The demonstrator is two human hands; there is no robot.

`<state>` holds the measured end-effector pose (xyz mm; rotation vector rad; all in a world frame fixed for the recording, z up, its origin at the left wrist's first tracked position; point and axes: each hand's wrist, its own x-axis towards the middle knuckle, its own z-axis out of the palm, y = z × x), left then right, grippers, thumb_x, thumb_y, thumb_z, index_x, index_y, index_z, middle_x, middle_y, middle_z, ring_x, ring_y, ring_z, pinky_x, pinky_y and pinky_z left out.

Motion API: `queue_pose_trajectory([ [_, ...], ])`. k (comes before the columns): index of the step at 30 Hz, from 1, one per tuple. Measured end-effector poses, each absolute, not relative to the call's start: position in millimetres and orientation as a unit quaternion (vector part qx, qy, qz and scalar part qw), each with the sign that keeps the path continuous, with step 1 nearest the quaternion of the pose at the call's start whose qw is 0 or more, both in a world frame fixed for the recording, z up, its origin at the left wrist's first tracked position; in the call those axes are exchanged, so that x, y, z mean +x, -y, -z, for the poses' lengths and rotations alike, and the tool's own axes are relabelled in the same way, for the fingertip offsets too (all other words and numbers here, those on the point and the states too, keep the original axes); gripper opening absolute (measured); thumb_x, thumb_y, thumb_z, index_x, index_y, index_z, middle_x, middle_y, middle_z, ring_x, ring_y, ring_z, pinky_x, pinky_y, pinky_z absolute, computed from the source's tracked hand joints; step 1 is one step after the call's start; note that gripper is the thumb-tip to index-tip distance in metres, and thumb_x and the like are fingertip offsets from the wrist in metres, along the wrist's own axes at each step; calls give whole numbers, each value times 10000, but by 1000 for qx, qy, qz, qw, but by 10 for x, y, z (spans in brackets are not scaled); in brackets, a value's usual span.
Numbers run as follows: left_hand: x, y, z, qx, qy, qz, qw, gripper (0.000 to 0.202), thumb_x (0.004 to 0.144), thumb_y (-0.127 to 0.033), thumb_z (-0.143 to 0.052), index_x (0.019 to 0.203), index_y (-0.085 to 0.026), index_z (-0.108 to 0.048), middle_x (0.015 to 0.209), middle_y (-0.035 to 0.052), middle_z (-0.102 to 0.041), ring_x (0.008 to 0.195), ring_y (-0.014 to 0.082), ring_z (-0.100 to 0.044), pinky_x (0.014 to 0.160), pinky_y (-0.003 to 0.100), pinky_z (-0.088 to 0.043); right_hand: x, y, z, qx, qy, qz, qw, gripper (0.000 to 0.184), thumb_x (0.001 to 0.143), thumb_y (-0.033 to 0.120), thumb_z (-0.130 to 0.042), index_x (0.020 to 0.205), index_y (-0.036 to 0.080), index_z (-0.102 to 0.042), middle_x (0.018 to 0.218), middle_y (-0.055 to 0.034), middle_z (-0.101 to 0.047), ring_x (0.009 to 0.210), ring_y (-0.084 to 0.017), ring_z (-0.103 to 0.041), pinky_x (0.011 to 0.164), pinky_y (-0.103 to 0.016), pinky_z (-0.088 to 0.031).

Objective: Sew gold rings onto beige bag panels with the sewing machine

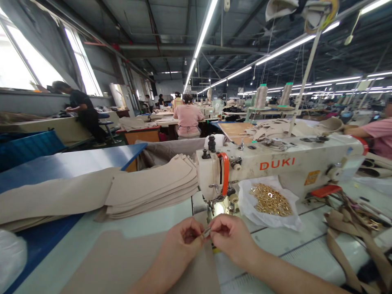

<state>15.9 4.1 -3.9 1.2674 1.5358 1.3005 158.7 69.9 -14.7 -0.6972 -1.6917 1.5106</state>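
Observation:
Just in front of the sewing machine's needle area, my left hand (pixel 183 246) and my right hand (pixel 233 237) meet with fingertips pinched. Between them is a small folded beige strip (pixel 207 232); whether a metal ring sits in it cannot be made out. A flat beige panel (pixel 113 261) lies on the table under my left hand and forearm. The white sewing machine (pixel 245 163) stands directly beyond both hands, its lamp lit near the needle. To the right of the needle, gold metal rings (pixel 271 199) fill a white plastic bag (pixel 248 202).
Stacked beige panels (pixel 153 179) lie left of the machine, beside another panel pile (pixel 55 192). Beige straps (pixel 343 237) hang at the right edge near a red lever (pixel 326 191). A clear plastic bag (pixel 10 255) is far left. Other people (pixel 188 118) work beyond.

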Motion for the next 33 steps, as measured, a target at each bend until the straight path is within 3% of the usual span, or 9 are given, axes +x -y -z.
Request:
queue_pose_trajectory([
  [9, 169, -42, 72, 462, -569, -544, 409, 168, 605, -249, -711, 644, -170, -568, 599, -26, -585, 571, 115, -540, 564, 212, -439, 1556, -675, 177, -298, 653, -578, 389, 29, 584, 172, -504, 584, 191, -526, 655, -18, -593, 597, -147, -521, 575, -254, -418],
  [15, 180, -13, 66, 492, -601, -539, 326, 96, 659, -213, -655, 656, -179, -565, 622, -21, -583, 592, 127, -552, 572, 216, -454, 1559, -647, 181, -287, 668, -559, 399, 40, 598, 156, -516, 588, 191, -532, 653, -11, -590, 617, -144, -528, 557, -235, -406],
  [24, 197, 83, -14, 540, -630, -501, 247, 56, 695, -158, -561, 661, -200, -546, 628, -32, -575, 603, 129, -557, 590, 214, -459, 1607, -677, 197, -245, 615, -660, 355, 96, 664, 167, -602, 758, 187, -612, 652, 20, -649, 611, -131, -603, 597, -231, -443],
  [33, 223, 80, -27, 545, -641, -479, 251, 60, 706, -173, -566, 661, -204, -541, 628, -31, -579, 609, 136, -570, 597, 223, -465, 1667, -666, 120, -285, 723, -537, 327, 102, 756, 167, -563, 698, 181, -646, 608, 18, -631, 581, -122, -566, 559, -213, -412],
])
